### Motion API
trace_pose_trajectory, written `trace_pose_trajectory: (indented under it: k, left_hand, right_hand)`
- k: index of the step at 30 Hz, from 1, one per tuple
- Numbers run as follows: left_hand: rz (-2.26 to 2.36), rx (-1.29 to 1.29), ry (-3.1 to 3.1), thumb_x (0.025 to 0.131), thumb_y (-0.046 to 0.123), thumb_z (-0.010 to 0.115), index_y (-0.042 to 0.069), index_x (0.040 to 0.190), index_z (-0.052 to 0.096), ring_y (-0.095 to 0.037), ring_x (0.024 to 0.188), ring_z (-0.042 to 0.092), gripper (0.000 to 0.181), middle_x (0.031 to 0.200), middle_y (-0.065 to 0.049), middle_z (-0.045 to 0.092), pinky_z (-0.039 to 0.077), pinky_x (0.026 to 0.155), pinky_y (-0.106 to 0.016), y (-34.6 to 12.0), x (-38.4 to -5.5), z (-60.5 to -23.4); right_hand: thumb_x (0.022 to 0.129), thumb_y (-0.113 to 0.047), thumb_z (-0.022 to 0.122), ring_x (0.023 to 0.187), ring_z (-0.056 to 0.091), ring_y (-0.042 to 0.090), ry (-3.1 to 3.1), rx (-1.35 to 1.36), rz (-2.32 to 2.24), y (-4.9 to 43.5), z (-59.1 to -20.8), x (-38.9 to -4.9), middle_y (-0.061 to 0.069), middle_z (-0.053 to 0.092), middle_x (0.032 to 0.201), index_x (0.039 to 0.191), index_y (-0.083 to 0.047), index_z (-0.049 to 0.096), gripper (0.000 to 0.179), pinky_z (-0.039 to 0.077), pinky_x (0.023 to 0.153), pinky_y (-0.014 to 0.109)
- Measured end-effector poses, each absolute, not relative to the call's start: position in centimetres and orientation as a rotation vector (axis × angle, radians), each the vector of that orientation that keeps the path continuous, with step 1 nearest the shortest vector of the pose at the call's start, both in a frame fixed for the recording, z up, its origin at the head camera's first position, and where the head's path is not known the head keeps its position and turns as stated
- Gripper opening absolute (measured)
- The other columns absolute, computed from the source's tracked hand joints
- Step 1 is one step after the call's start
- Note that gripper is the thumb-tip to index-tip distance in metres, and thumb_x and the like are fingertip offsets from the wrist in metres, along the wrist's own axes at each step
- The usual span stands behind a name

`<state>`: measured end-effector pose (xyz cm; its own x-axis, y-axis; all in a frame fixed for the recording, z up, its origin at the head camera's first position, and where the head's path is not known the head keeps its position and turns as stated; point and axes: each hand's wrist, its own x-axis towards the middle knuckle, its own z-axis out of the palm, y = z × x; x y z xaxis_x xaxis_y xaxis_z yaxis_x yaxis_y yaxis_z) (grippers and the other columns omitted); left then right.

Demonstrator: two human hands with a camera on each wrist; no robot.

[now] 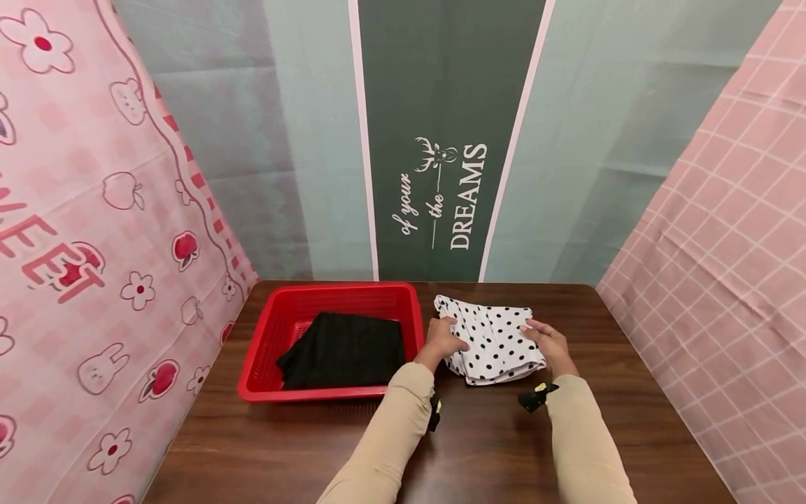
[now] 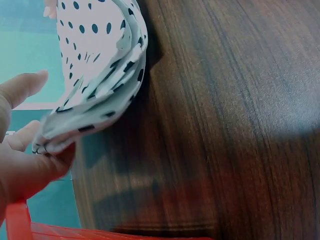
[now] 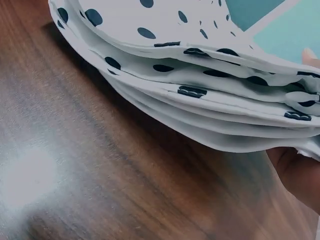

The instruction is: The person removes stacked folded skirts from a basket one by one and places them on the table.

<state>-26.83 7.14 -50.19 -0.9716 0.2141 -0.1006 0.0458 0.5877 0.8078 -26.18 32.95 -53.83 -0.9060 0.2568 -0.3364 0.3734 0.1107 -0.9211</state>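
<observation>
A folded white cloth with black polka dots is held between both hands at the right of the red basket. My left hand grips its left side; in the left wrist view a digit goes under the cloth's edge while other fingers stand out above it. At the opposite side my right hand grips the edge, part of it beneath the layers in the right wrist view. Several stacked layers of the polka-dot cloth show along the near edge, bowed over the tabletop.
Left of the cloth, a red plastic basket holds a folded black cloth. Both stand on a brown wooden table. Behind it hangs a green curtain, with pink printed sheets at the sides.
</observation>
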Motion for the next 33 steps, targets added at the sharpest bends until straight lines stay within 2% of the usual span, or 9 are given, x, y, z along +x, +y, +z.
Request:
trace_pose_trajectory:
  k: [7, 10, 15, 23, 30, 33]
  left_hand:
    - [1.351, 0.176, 2.576, 0.072, 0.015, 0.080, -0.002, 0.128, 0.053, -0.031, 0.122, 0.038, 0.064, 0.132, -0.023, 0.041, 0.042, 0.089, -0.035, 7.2, -26.9, -50.5]
    - [1.340, 0.175, 2.573, 0.072, 0.015, 0.080, -0.001, 0.127, 0.054, -0.031, 0.120, 0.040, 0.064, 0.129, -0.021, 0.044, 0.043, 0.088, -0.033, 7.3, -26.8, -50.5]
    - [1.322, 0.162, 2.594, 0.070, 0.014, 0.080, -0.002, 0.125, 0.054, -0.031, 0.117, 0.042, 0.063, 0.121, -0.019, 0.050, 0.044, 0.086, -0.034, 7.4, -26.5, -50.7]
    - [1.329, 0.128, 2.590, 0.069, 0.011, 0.081, -0.004, 0.124, 0.055, -0.031, 0.114, 0.043, 0.062, 0.117, -0.019, 0.051, 0.045, 0.082, -0.033, 7.4, -26.3, -50.9]
    - [1.319, 0.207, 2.578, 0.069, 0.015, 0.080, -0.004, 0.126, 0.054, -0.031, 0.117, 0.043, 0.066, 0.122, -0.021, 0.050, 0.042, 0.089, -0.033, 7.4, -26.6, -50.8]
    - [1.330, 0.202, 2.590, 0.069, 0.014, 0.080, -0.005, 0.124, 0.055, -0.032, 0.116, 0.043, 0.064, 0.119, -0.021, 0.051, 0.043, 0.087, -0.034, 7.4, -26.6, -50.8]
  right_hand:
    - [0.087, -0.037, 0.065, 0.126, 0.034, 0.033, 2.416, 0.581, -1.818, 33.4, -54.0, -26.3, 0.018, 0.035, 0.142, 0.134, -0.004, 0.048, 0.060, 0.029, 0.099, 0.047]
    - [0.088, -0.034, 0.065, 0.122, 0.038, 0.035, 2.503, 0.529, -1.767, 33.7, -54.0, -26.2, 0.021, 0.039, 0.138, 0.128, 0.000, 0.052, 0.054, 0.033, 0.096, 0.049]
    - [0.087, -0.030, 0.066, 0.111, 0.047, 0.035, 2.606, 0.489, -1.659, 34.3, -54.0, -26.2, 0.025, 0.049, 0.127, 0.120, 0.004, 0.057, 0.048, 0.041, 0.085, 0.045]
    - [0.090, -0.016, 0.062, 0.110, 0.048, 0.033, 2.496, 0.514, -1.657, 35.4, -54.7, -25.9, 0.026, 0.048, 0.127, 0.126, 0.005, 0.052, 0.043, 0.043, 0.082, 0.038]
    - [0.090, -0.015, 0.061, 0.109, 0.049, 0.033, 2.511, 0.538, -1.683, 35.3, -54.0, -25.8, 0.027, 0.051, 0.123, 0.127, 0.006, 0.051, 0.044, 0.043, 0.081, 0.038]
    - [0.090, -0.015, 0.061, 0.110, 0.048, 0.034, 2.493, 0.565, -1.704, 35.3, -53.8, -25.8, 0.027, 0.050, 0.124, 0.128, 0.005, 0.050, 0.045, 0.042, 0.083, 0.039]
